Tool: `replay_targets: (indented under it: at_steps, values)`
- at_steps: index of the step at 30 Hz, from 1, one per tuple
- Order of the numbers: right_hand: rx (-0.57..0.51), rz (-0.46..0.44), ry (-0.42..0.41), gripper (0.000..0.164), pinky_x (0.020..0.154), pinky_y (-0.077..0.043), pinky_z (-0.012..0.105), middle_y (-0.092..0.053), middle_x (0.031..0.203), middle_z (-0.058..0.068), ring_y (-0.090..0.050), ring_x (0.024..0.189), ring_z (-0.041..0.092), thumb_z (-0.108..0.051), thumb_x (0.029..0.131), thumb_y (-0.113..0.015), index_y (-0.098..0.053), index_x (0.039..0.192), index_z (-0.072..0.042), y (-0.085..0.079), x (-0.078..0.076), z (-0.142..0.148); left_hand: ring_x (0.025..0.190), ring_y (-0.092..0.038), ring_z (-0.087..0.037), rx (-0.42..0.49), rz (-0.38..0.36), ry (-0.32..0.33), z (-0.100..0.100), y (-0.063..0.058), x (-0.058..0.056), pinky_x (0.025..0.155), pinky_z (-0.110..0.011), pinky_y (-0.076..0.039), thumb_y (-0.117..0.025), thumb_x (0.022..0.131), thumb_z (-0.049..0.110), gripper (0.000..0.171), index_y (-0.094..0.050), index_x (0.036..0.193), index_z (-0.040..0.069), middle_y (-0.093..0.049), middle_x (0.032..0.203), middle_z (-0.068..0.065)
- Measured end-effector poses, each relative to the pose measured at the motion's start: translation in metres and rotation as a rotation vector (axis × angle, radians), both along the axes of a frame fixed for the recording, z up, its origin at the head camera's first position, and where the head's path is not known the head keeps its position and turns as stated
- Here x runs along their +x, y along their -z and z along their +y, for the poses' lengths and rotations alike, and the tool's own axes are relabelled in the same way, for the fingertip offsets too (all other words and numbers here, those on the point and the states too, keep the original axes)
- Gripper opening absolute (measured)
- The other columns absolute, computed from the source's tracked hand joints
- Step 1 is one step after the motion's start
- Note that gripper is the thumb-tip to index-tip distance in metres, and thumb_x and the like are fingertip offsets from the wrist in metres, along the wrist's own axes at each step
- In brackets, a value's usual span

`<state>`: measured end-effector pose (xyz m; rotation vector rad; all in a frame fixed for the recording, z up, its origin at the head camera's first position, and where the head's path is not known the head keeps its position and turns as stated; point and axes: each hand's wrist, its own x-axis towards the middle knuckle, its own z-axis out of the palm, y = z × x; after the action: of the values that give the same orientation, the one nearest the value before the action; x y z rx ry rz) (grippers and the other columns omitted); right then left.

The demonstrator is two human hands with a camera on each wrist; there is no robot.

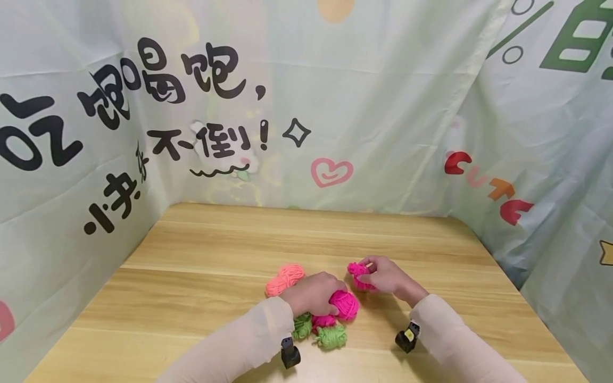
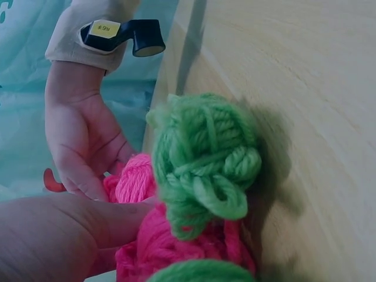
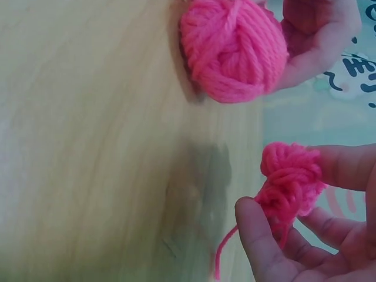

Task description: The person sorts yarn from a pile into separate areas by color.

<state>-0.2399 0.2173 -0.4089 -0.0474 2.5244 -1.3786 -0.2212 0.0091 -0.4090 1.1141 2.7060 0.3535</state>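
Leftmost on the desk (image 1: 167,308) lies a coral skein (image 1: 282,280), its long axis slanting away to the right, its near right end covered by the left hand (image 1: 311,293). Nearer the person, a darker green skein (image 1: 301,326) shows only partly past the sleeve (image 1: 254,332). The left thumb and fingers close on a bright pink ball (image 1: 346,305) from its left side; how firmly, I cannot tell. A deeper pink bundle (image 1: 324,322) sits below that hand, mostly out of sight, touching a light green skein (image 1: 331,337). Just beyond the ball and to its right, across a narrow gap, a small pink skein (image 1: 356,269) is pinched between the thumb and fingers of the right hand (image 1: 385,277), raised off the desk, a loose strand trailing. That gap is what matters: ball left, small skein right, one per hand. The right hand hides part of its skein in the head view.
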Motion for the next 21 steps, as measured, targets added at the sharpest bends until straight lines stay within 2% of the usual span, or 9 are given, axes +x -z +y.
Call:
replay_targets:
  at_steps: [10,21]
  values:
    - [-0.05,-0.018,-0.012,0.03,0.067,-0.057,0.039,-0.058,0.097,0.017,-0.062,0.078,0.024,-0.006,0.088,-0.067,-0.057,0.114,0.005,-0.005,-0.005,0.008,0.096,-0.058,-0.008,-0.044,0.019,0.0,0.002,0.003,-0.001,0.079,-0.023,-0.048,-0.079,0.082,0.03,0.042,-0.066,0.121,0.019,-0.064,0.102,0.007]
    - [-0.065,-0.024,-0.02,0.038,0.069,-0.057,0.044,-0.058,0.1,0.019,-0.063,0.081,0.026,-0.007,0.09,-0.065,-0.052,0.123,0.009,-0.013,-0.008,0.018,0.104,-0.057,-0.009,-0.062,0.029,0.012,0.005,0.001,0.0,0.085,-0.023,-0.047,-0.079,0.082,0.029,0.043,-0.065,0.122,0.019,-0.063,0.105,0.007]
